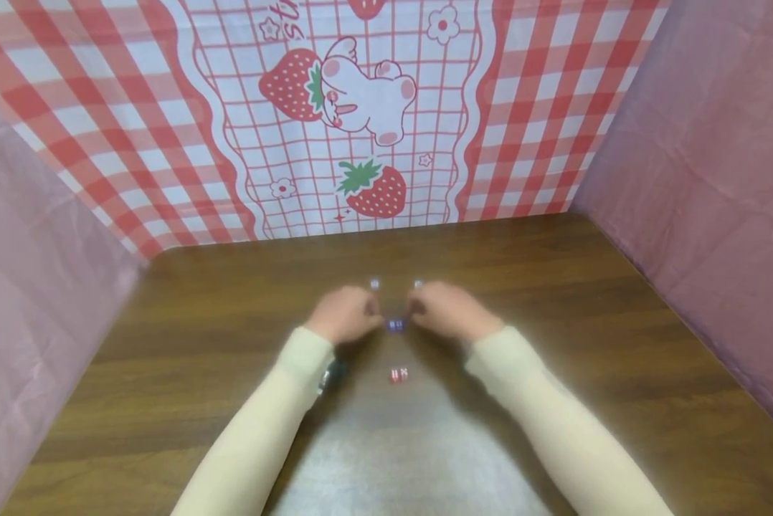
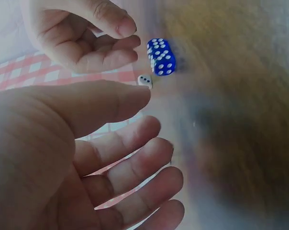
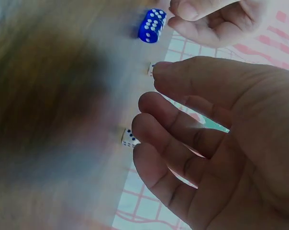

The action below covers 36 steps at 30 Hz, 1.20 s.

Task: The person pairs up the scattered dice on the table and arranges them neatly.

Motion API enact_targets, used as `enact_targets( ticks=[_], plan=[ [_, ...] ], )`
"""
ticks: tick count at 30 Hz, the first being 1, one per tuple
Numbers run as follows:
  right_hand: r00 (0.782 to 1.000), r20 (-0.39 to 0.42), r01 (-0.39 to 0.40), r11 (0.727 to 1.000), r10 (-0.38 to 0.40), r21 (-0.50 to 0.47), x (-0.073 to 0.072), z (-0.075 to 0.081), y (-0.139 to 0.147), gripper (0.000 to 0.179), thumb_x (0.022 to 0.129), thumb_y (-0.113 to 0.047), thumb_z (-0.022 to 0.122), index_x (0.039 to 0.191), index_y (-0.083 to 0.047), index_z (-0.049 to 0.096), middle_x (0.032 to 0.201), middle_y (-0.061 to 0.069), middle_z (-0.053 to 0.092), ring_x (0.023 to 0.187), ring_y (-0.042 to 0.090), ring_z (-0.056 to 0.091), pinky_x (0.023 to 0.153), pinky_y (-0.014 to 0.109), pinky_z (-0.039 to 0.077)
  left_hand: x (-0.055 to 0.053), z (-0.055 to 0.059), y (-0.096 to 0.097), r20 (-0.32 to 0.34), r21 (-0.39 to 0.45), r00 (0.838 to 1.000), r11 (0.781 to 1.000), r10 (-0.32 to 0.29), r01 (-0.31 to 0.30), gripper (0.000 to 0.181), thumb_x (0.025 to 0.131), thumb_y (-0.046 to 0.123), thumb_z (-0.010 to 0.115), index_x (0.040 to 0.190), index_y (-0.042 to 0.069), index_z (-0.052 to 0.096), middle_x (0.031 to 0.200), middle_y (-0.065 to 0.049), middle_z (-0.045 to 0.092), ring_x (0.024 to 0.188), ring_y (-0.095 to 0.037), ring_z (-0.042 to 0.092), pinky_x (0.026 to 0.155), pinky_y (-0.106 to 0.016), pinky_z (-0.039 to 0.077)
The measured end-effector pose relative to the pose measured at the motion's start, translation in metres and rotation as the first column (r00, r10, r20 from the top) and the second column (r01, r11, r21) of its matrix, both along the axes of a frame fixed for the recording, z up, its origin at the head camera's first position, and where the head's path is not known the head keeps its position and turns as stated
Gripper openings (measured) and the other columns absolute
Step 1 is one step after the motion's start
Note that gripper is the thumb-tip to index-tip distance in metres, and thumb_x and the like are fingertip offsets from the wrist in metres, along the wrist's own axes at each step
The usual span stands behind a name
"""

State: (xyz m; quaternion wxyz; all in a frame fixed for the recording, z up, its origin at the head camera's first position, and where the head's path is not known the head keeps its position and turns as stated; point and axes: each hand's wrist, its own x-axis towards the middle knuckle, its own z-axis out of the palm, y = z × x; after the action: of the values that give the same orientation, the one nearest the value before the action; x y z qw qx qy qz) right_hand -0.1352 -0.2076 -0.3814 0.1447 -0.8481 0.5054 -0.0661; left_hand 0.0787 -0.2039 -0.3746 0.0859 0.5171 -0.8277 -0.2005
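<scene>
Two blue dice (image 1: 396,325) sit side by side on the table, between my two hands. My left hand (image 1: 348,314) is just to their left, its fingers loosely bent and nothing held in the left wrist view. On the other side my right hand (image 1: 449,312) has a similar relaxed bend, with a gap between thumb and fingers. Beyond the hands lie two white dice, a left one (image 1: 375,284) and a right one (image 1: 418,284), set apart. Nearer to me, two red dice (image 1: 399,375) stand together. In the left wrist view the blue dice (image 2: 161,57) appear by the right hand's fingertips.
The brown wooden table (image 1: 167,387) ends at a red-and-white checked cloth (image 1: 528,107) with strawberry drawings. Pink cloth (image 1: 715,165) hangs along both sides. A dark band with a shiny part (image 1: 325,378) shows under the left sleeve.
</scene>
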Motion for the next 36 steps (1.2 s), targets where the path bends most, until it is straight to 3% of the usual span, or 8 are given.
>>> enact_targets(
  ticks=[6, 12, 19, 30, 36],
  plan=[
    [0.997, 0.022, 0.067, 0.998, -0.068, 0.003, -0.008, 0.008, -0.008, 0.017, 0.083, -0.022, 0.072, 0.099, -0.022, 0.065, 0.090, -0.008, 0.063, 0.084, 0.011, 0.059, 0.077, 0.033, 0.053, 0.004, 0.004, -0.007, -0.034, -0.057, 0.999, 0.998, 0.033, -0.035, 0.014, 0.084, 0.028, 0.068, 0.093, 0.018, 0.065, 0.084, 0.007, 0.063, 0.073, -0.010, 0.058, 0.067, -0.030, 0.051],
    [0.986, 0.067, 0.153, 0.988, -0.152, -0.002, -0.014, 0.014, -0.019, 0.018, 0.084, -0.021, 0.070, 0.100, -0.019, 0.062, 0.091, -0.005, 0.062, 0.085, 0.015, 0.059, 0.078, 0.037, 0.053, 0.009, 0.005, -0.019, -0.075, -0.091, 0.993, 0.991, 0.094, -0.101, 0.025, 0.084, 0.028, 0.069, 0.104, 0.016, 0.061, 0.094, 0.003, 0.063, 0.085, -0.014, 0.059, 0.076, -0.034, 0.053],
    [0.970, 0.065, 0.236, 0.972, -0.236, 0.008, -0.018, 0.013, -0.031, 0.013, 0.086, -0.023, 0.067, 0.095, -0.018, 0.059, 0.086, -0.002, 0.061, 0.079, 0.017, 0.059, 0.072, 0.037, 0.052, 0.015, 0.000, -0.037, -0.138, -0.034, 0.976, 0.985, 0.166, -0.172, 0.027, 0.082, 0.022, 0.071, 0.105, 0.015, 0.058, 0.097, 0.002, 0.062, 0.088, -0.016, 0.058, 0.079, -0.036, 0.052],
    [0.984, -0.056, 0.164, 0.985, -0.166, -0.045, -0.003, 0.013, -0.041, 0.015, 0.085, -0.018, 0.068, 0.099, -0.012, 0.065, 0.092, 0.005, 0.064, 0.087, 0.024, 0.060, 0.079, 0.043, 0.052, 0.008, -0.012, -0.055, -0.030, 0.012, 0.991, 0.991, 0.134, -0.134, 0.029, 0.083, 0.024, 0.071, 0.108, 0.015, 0.060, 0.099, 0.002, 0.064, 0.087, -0.016, 0.060, 0.080, -0.035, 0.053],
    [0.984, -0.061, 0.165, 0.986, -0.166, -0.021, -0.001, 0.007, -0.043, 0.016, 0.085, -0.016, 0.068, 0.100, -0.011, 0.065, 0.096, 0.007, 0.065, 0.089, 0.025, 0.060, 0.081, 0.044, 0.052, 0.004, -0.015, -0.056, -0.015, 0.001, 0.992, 0.993, 0.122, -0.122, 0.028, 0.085, 0.025, 0.069, 0.109, 0.015, 0.060, 0.099, 0.001, 0.065, 0.086, -0.016, 0.060, 0.079, -0.036, 0.053]
  ],
)
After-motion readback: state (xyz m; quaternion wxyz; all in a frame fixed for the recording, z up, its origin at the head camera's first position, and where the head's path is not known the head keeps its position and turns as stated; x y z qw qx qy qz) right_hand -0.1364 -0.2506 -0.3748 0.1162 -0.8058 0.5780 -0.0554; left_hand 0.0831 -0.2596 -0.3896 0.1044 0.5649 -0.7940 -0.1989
